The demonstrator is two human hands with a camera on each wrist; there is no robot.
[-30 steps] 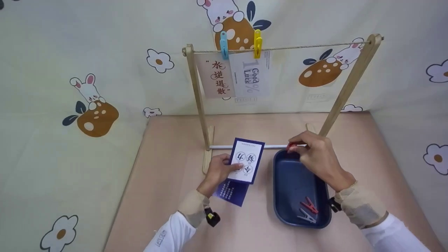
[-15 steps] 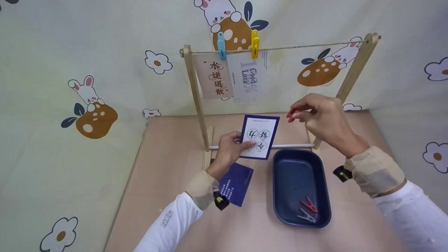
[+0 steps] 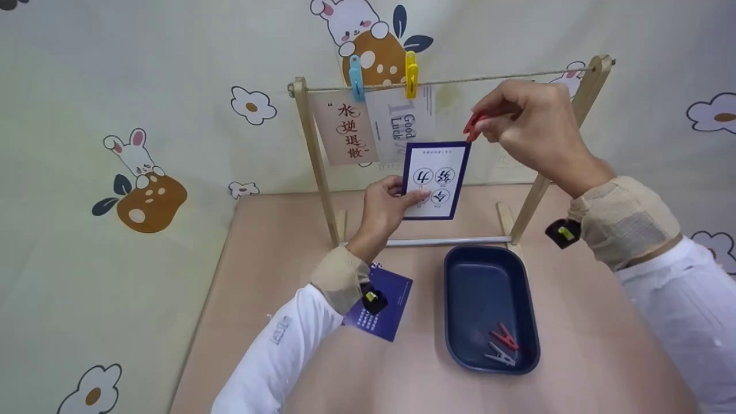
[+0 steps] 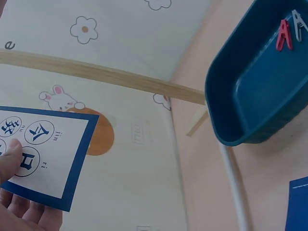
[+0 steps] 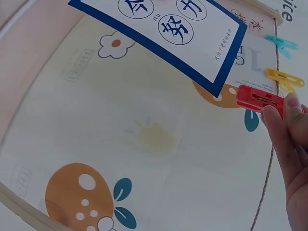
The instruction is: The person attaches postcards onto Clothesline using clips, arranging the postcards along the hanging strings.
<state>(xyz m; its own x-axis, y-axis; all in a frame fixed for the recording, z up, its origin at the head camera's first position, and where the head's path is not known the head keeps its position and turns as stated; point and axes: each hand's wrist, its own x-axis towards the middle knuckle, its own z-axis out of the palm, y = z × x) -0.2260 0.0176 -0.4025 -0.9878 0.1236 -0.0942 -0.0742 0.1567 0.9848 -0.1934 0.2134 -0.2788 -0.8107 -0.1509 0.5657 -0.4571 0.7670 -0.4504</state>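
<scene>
My left hand (image 3: 384,208) pinches a blue-bordered white card (image 3: 432,163) at its lower left, thumb in front and fingers behind. The card is raised in front of the wooden frame, below the string. Up at the card's top right corner, my right hand (image 3: 537,131) pinches a red clothespin (image 3: 474,125). In the right wrist view the red clothespin (image 5: 260,98) lies close to the card's corner but seems apart from it. Two cards hang from the string (image 3: 506,77): a pinkish one (image 3: 347,133) under a blue clothespin (image 3: 356,79) and a white one (image 3: 397,123) under a yellow clothespin (image 3: 410,75).
A dark blue tray (image 3: 450,305) on the table holds another red clothespin (image 3: 504,337) and a grey clothespin (image 3: 500,354). A purple-blue card (image 3: 397,293) lies on the table, partly behind my left wrist. The frame's right post (image 3: 586,92) stands behind my right hand.
Both hands have risen toward the string, the left bringing the card up and right, the right lifting the red clothespin from above the tray to the card's corner.
</scene>
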